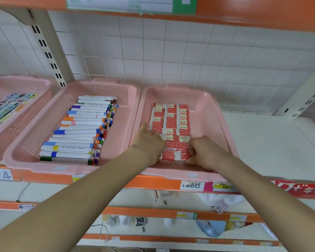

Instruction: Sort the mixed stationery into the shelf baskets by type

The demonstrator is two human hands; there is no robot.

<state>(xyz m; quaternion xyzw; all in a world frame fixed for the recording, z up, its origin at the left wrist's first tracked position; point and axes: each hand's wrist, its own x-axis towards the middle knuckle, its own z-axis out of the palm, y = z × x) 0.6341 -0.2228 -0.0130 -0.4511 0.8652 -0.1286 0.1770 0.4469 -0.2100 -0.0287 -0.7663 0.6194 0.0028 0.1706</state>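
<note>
Left hand (150, 144), one finger straight against eraser rows (171, 122), grasp unclear, right hand (204, 151), fingers curled, pinching eraser (181, 156) beneath it

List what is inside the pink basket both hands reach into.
Three columns of wrapped 2B erasers lie in the basket. The left hand and right hand cover parts of the nearest rows, so anything beneath them is hidden.
</note>
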